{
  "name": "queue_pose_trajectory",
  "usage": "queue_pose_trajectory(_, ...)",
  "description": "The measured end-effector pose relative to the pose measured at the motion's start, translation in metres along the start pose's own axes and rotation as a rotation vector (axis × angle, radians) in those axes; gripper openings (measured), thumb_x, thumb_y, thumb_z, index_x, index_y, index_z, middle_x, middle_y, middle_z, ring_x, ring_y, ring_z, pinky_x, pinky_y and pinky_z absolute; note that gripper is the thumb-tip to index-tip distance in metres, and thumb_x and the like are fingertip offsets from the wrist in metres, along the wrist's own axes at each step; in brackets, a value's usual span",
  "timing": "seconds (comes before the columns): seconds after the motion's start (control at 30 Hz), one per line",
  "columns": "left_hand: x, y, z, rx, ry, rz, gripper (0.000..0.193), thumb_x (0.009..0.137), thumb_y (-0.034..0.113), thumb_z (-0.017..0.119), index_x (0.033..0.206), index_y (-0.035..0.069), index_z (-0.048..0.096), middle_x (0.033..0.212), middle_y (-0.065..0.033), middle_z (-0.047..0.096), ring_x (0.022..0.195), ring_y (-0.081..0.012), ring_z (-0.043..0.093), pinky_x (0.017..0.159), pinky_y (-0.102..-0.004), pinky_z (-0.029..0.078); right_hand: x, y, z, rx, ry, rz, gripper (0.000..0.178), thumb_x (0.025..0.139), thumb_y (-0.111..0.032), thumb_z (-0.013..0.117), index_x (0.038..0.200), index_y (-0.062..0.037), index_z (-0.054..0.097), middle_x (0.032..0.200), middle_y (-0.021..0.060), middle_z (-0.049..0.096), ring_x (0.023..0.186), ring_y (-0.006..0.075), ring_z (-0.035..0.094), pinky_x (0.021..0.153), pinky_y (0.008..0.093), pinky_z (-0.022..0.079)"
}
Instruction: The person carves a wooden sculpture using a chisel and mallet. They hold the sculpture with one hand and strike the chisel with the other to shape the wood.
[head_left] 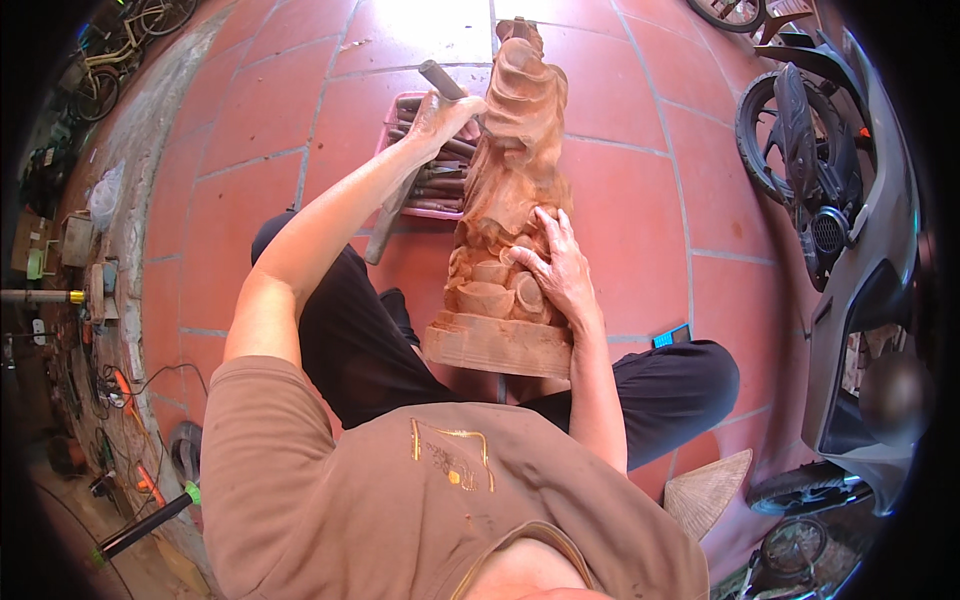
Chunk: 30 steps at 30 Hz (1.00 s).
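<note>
A reddish-brown wood carving (520, 170), with flowing folds, rounded shapes low down and a flat block base, lies lengthwise in front of me. My left hand (440, 122) is closed round a wooden-handled tool (441, 80) beside the carving's upper part; its working end is hidden. Below that wrist a long wooden stick (385, 228) slants down, and whether it belongs to the same tool I cannot tell. My right hand (562, 268) rests on the carving's lower right side, thumb and fingers spread. A pink basket (432, 212) of several wooden-handled tools stands left of the carving.
Red floor tiles (640, 190) surround my crossed legs. A blue phone-like object (671, 336) lies by my right knee, with a woven cone-shaped hat (708, 492) behind. A grey motorbike (870, 300) stands along the right. Cables and tools clutter the left edge; a bicycle (105, 70) stands far left.
</note>
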<state>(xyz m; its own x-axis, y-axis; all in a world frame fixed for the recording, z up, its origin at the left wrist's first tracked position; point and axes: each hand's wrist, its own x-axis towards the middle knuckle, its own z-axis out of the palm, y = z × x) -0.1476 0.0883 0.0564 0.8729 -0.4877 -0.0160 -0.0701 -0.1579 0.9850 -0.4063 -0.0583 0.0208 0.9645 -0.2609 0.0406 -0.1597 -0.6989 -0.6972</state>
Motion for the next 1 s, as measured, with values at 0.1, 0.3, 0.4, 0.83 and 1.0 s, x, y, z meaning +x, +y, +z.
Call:
queue_pose_trajectory(0.1, 0.011, -0.01, -0.002, -0.099, 0.058, 0.063, 0.017, 0.089, 0.015, 0.07, 0.087, -0.001, 0.064, 0.074, -0.0111, 0.07, 0.065, -0.016, 0.068, 0.059, -0.0277, 0.054, 0.0, -0.002, -0.001, 0.0, -0.002, -0.031, 0.077, 0.086, -0.05, 0.074, 0.146, -0.009, 0.048, 0.15, 0.0292, 0.04, 0.132, 0.0455, 0.048, 0.106, 0.0477, 0.045)
queue_pose_trajectory(0.3, -0.001, -0.022, 0.005, -0.196, 0.13, 0.016, 0.016, 0.087, 0.017, 0.071, 0.088, 0.0, 0.069, 0.072, -0.0082, 0.07, 0.06, -0.014, 0.066, 0.055, -0.0269, 0.053, 0.0, -0.005, -0.002, 0.022, -0.021, -0.001, 0.077, 0.086, -0.05, 0.074, 0.145, -0.0085, 0.048, 0.15, 0.0288, 0.04, 0.132, 0.0454, 0.048, 0.105, 0.0483, 0.045)
queue_pose_trajectory(0.4, 0.007, -0.024, -0.001, -0.234, 0.108, -0.026, 0.019, 0.088, 0.019, 0.071, 0.089, 0.0, 0.071, 0.074, -0.008, 0.07, 0.058, -0.0135, 0.065, 0.054, -0.0266, 0.052, 0.0, -0.003, -0.002, -0.013, -0.017, 0.005, 0.078, 0.086, -0.051, 0.073, 0.146, -0.0086, 0.048, 0.151, 0.0292, 0.039, 0.133, 0.0454, 0.048, 0.106, 0.0485, 0.045)
queue_pose_trajectory(0.83, 0.015, -0.038, 0.007, -0.299, 0.184, -0.036, 0.022, 0.093, 0.028, 0.069, 0.093, 0.006, 0.073, 0.079, -0.006, 0.074, 0.071, -0.0134, 0.069, 0.062, -0.0282, 0.054, 0.002, 0.0, -0.002, -0.017, -0.05, 0.026, 0.08, 0.088, -0.056, 0.069, 0.149, -0.011, 0.045, 0.155, 0.0311, 0.034, 0.14, 0.0444, 0.042, 0.111, 0.0474, 0.04)
queue_pose_trajectory(1.0, 0.011, -0.056, 0.012, -0.388, 0.289, -0.14, 0.022, 0.092, 0.027, 0.07, 0.097, 0.006, 0.073, 0.084, -0.0048, 0.074, 0.068, -0.014, 0.068, 0.062, -0.0288, 0.054, 0.004, -0.006, -0.001, 0.003, -0.069, 0.02, 0.08, 0.089, -0.057, 0.068, 0.15, -0.0122, 0.044, 0.156, 0.0307, 0.033, 0.142, 0.0438, 0.04, 0.113, 0.0469, 0.038)
